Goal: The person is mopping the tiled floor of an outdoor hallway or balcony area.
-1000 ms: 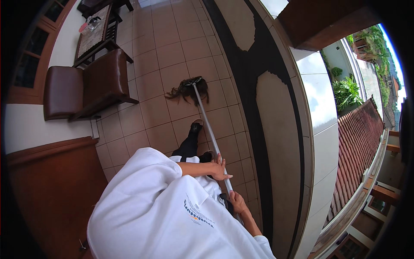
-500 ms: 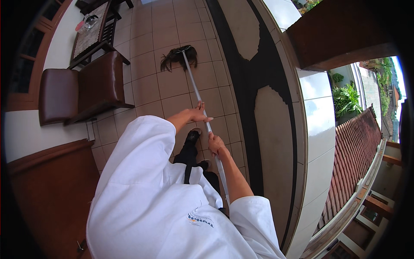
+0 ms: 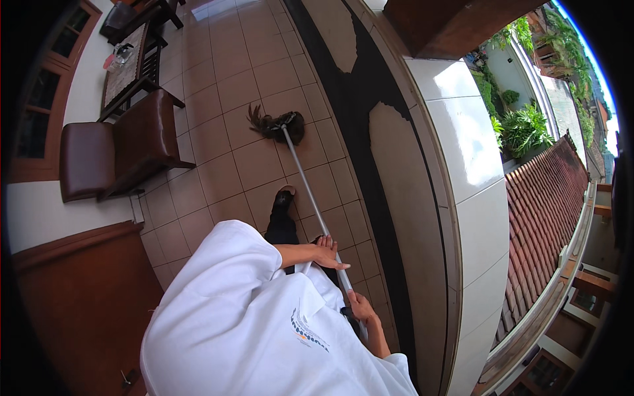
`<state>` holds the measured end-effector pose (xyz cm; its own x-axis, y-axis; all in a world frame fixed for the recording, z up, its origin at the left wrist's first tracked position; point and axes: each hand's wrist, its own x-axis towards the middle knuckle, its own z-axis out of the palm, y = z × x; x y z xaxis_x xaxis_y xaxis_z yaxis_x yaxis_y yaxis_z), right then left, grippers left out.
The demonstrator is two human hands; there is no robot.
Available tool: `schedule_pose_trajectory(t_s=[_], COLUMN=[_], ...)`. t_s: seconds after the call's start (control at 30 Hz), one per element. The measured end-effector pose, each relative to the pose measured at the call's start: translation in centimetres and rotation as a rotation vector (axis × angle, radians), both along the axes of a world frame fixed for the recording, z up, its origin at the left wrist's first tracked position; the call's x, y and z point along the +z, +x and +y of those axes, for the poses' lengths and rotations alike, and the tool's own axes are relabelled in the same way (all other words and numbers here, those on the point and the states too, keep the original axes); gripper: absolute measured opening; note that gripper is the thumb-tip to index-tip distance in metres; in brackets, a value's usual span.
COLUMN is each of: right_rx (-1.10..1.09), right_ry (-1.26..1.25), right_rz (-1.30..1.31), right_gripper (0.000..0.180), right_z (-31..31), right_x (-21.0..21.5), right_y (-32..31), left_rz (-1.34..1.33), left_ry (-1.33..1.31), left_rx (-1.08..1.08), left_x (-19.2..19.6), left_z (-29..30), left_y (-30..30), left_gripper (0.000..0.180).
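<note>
A mop with a pale metal pole point(image 3: 306, 178) runs away from me across the tiled floor. Its dark, stringy head point(image 3: 284, 128) lies on the tiles, with strands spread to the left. My left hand point(image 3: 326, 253) is closed on the pole in front of my body, thumb pointing to the right. Lower down the pole, my right hand point(image 3: 360, 307) grips it near my right side. Below that hand, the pole's end is partly hidden by my arm and white shirt.
On the left stand a brown padded chair point(image 3: 142, 142) and a long table point(image 3: 125, 72) against the wall. A dark-bordered strip point(image 3: 413, 191) and a white tiled ledge point(image 3: 472, 198) run along the right. My dark shoe point(image 3: 284, 196) is on the floor beside the pole.
The mop head has come nearer to me over the tiles. Both hands have drawn back toward my body with the pole. One foot now shows farther forward, left of the pole.
</note>
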<state>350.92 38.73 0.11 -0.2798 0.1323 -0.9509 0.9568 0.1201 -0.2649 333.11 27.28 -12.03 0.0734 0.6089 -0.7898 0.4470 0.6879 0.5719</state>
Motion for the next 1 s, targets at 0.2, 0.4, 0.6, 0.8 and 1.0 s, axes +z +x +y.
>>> schedule_pose_trajectory(t_s=[0.2,0.4,0.6,0.8,1.0], right_rx=[-0.176,-0.213,-0.097,-0.171,-0.082], right_ry=[-0.051,0.055,0.051,-0.052,0.031], right_rz=[-0.004,0.057,0.172,0.077,0.148], right_gripper=[0.042,0.044,0.048,0.047,0.054], right_z=[2.7,1.8,2.5,0.3,-0.6], right_x=[6.8,5.8,1.4,-2.0,-4.3], right_y=[15.7,16.6,1.3,-20.4,-33.1], left_rz=[-0.487,-0.649,-0.200,0.301,0.310], left_ry=[0.171,-0.029,-0.068,-0.102,-0.039], left_rx=[-0.433,-0.454,-0.459,0.284,0.546], left_x=[6.9,10.0,6.2,-1.7,-3.1], left_z=[5.2,6.7,6.3,3.1,1.5], left_y=[6.4,3.7,-4.7,-17.2,-29.9], left_gripper=[0.094,0.084,0.105,0.109,0.099])
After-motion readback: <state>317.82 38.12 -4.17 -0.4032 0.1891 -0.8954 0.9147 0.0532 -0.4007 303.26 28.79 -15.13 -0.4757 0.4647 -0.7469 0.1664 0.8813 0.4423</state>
